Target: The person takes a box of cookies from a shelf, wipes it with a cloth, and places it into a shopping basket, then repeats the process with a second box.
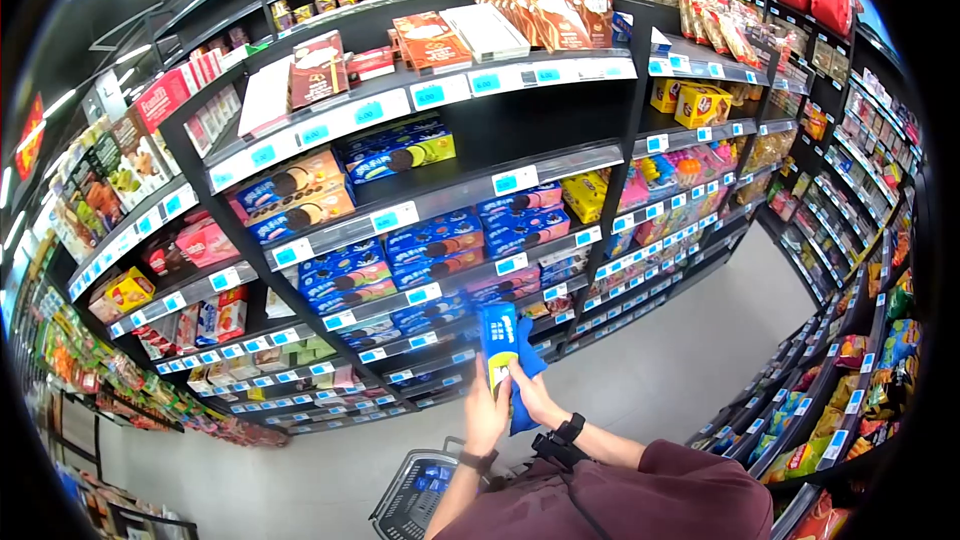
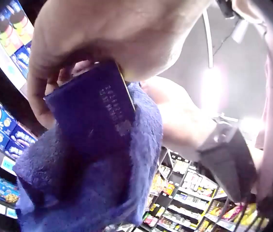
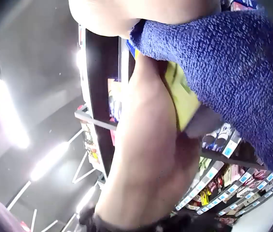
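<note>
A blue box with a yellow-green patch (image 1: 498,328) stands roughly upright between both hands in the head view. My left hand (image 1: 485,412) grips its lower part; in the left wrist view, the fingers of this hand (image 2: 102,36) curl round the dark blue box end (image 2: 95,108). A blue fuzzy cloth (image 1: 529,360) hangs beside and behind the box. My right hand (image 1: 537,398) holds the cloth at the box's right side. The right wrist view has the cloth (image 3: 223,63) against the yellow-green part (image 3: 182,99), with the right fingertips hidden.
Shelves of stacked blue snack boxes (image 1: 435,250) are in front, with price tags along their edges. A dark shopping basket (image 1: 405,495) holding blue packages is below on the left. More snack racks (image 1: 850,380) line the right side, across grey floor (image 1: 680,340).
</note>
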Demonstrator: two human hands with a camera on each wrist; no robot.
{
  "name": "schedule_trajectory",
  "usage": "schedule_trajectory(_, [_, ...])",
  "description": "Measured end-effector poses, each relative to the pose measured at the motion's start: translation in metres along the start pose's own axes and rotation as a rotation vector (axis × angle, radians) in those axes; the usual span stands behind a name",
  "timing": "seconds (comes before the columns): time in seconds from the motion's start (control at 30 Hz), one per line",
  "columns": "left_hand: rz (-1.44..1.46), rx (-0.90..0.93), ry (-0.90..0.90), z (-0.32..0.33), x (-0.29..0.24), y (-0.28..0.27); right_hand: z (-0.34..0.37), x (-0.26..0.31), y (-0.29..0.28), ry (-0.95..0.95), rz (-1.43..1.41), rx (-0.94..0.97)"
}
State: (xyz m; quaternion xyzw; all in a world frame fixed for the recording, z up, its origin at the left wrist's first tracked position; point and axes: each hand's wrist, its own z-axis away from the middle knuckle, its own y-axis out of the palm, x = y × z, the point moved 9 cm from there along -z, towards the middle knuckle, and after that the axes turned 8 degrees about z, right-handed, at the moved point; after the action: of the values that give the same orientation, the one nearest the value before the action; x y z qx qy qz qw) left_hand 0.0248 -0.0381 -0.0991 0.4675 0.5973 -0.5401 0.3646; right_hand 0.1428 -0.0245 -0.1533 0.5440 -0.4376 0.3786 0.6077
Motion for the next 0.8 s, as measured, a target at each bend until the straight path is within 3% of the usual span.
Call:
schedule_trajectory(0.1, [0.063, -0.122, 0.092, -0.016, -0.022, -0.023, 0.013, 0.0, 0.024, -0.077, 0.061, 0.129])
schedule_trajectory(0.2, [-0.153, -0.188, 0.225, -0.025, -0.014, -0.03, 0.031, 0.012, 0.038, -0.1, 0.136, 0.096])
schedule_trajectory(0.33, [-0.102, -0.146, 0.16, -0.02, -0.023, -0.041, 0.021, 0.022, 0.048, -0.158, 0.172, 0.126])
schedule_trajectory(0.4, [-0.09, -0.145, 0.141, -0.008, -0.031, -0.05, -0.001, 0.01, 0.046, -0.063, 0.046, 0.129])
schedule_trajectory(0.53, [0.024, -0.163, 0.126, 0.01, -0.026, -0.062, -0.029, 0.05, 0.076, 0.17, -0.094, 0.322])
schedule_trajectory(0.67, [0.09, -0.364, 0.222, 0.007, -0.03, -0.083, -0.021, 0.059, 0.096, -0.035, 0.032, 0.256])
schedule_trajectory(0.73, [0.242, -0.398, 0.185, 0.002, -0.035, -0.101, 0.006, 0.059, 0.116, -0.028, 0.037, 0.415])
schedule_trajectory(0.8, [0.233, -0.464, 0.213, 0.009, -0.031, -0.114, 0.023, 0.043, 0.119, -0.105, 0.073, 0.443])
